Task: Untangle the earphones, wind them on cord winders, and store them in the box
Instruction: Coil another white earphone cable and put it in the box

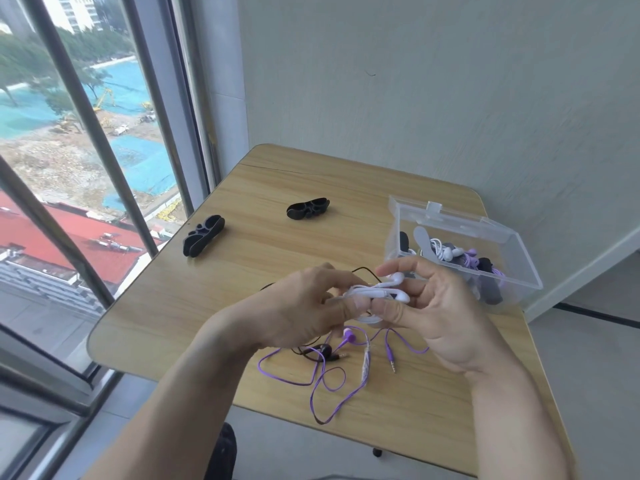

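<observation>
Item: white earphone set in hand over the table, winding step under way; 2 winders unused.

Nearest, loose on the pale wood-grain table (pixel 166 306): thin purple corded earphones (pixel 332 375) in open loops, crossed by a thin black earphone cord (pixel 311 355), both apparently still to be sorted. Above them, the left hand (pixel 304 306) and right hand (pixel 433 306) both pinch the glossy white plastic earphones (pixel 377 292), cord gathered in a small bundle with 2 buds at its right end; whether a winder sits inside the bundle cannot be told. Further back, 2 black rubbery cord winders (pixel 203 235) (pixel 307 208) lie apart, bare. Far right, the clear plastic lidded box (pixel 512 251) stands open, already holding wound white, purple and black sets. Judged next need: secure the white bundle, then carry it right into the box.
</observation>
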Tool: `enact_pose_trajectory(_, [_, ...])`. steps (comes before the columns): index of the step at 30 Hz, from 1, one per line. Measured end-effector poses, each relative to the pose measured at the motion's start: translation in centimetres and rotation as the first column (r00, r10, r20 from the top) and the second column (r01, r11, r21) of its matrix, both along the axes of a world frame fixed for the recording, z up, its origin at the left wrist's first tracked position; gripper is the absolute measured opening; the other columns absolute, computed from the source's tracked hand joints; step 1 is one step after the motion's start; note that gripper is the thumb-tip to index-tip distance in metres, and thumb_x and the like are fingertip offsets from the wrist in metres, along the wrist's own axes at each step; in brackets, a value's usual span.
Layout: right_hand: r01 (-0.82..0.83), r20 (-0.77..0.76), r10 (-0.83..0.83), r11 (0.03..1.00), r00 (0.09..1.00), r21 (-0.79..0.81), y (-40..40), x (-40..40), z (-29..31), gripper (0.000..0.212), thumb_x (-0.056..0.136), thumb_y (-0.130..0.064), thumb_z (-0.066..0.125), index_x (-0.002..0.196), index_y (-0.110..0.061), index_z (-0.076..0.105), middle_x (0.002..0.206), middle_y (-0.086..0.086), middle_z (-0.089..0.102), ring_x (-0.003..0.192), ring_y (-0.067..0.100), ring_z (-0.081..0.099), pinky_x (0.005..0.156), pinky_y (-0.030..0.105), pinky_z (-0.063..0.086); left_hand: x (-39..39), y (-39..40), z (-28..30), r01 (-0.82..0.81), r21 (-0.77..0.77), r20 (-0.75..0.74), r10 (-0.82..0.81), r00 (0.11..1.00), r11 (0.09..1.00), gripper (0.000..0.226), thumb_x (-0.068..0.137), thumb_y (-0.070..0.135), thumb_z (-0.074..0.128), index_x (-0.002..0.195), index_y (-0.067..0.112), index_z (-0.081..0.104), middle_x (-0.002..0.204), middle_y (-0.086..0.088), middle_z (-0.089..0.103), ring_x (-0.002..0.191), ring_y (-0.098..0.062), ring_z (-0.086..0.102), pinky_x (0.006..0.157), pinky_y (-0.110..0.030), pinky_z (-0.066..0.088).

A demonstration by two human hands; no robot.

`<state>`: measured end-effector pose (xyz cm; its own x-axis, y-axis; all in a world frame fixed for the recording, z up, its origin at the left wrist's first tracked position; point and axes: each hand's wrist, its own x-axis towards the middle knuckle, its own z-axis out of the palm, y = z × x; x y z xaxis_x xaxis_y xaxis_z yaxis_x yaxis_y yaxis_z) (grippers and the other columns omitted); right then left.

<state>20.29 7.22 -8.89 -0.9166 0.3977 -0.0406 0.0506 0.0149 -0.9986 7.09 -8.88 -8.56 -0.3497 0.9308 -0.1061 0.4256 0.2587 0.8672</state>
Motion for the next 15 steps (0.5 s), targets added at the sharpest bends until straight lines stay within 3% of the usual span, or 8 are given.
enact_pose_trajectory(3, [0.027,-0.071,-0.026,0.999,0.997,0.025,-0.6,-0.8,-0.5,0.028,0.072,-0.014,0.076,0.098,-0.007,0.069,0.087,0.007,0.074,0.080,0.019,0.072,0.068,0.025,0.057,0.0,0.2,-0.2,-0.084,0.024,-0.028,0.085,0.996,0.996,0.030,0.101,0.047,0.045,0.102,0.029,0.069,0.092,-0.004,0.064,0.070,0.001,0.058,0.068,-0.027,0.045])
enact_pose_trajectory(7, [0.100,-0.091,-0.096,0.994,0.991,0.040,-1.6,-1.5,-0.6,0.020,0.083,-0.025,0.069,0.098,-0.013,0.073,0.084,0.015,0.070,0.073,0.025,0.070,0.065,0.032,0.060,0.3,0.5,-0.1,-0.222,0.105,0.054,0.217,0.975,0.969,0.032,0.104,0.038,0.044,0.089,0.019,0.065,0.093,-0.006,0.057,0.070,-0.018,0.067,0.068,-0.038,0.051])
enact_pose_trajectory(12, [0.170,-0.069,-0.156,0.944,0.985,0.284,-2.5,-1.8,-0.7,0.013,0.098,-0.024,0.061,0.102,-0.027,0.073,0.071,-0.001,0.067,0.057,0.021,0.071,0.062,0.045,0.059,0.7,0.9,-0.2,-0.415,0.121,0.196,0.388,0.901,0.902,0.031,0.099,0.039,0.055,0.084,0.017,0.071,0.060,-0.002,0.064,0.059,-0.022,0.056,0.060,-0.037,0.046])
enact_pose_trajectory(15, [0.286,-0.146,-0.248,0.878,0.958,0.383,-2.8,-1.9,-0.8,0.018,0.098,-0.017,0.062,0.106,-0.029,0.073,0.073,-0.004,0.070,0.056,0.016,0.070,0.055,0.027,0.055,1.0,1.3,-0.1,-0.509,0.142,0.319,0.448,0.835,0.849,0.028,0.096,0.032,0.057,0.079,0.019,0.075,0.055,-0.008,0.063,0.053,-0.020,0.048,0.056,-0.034,0.038])
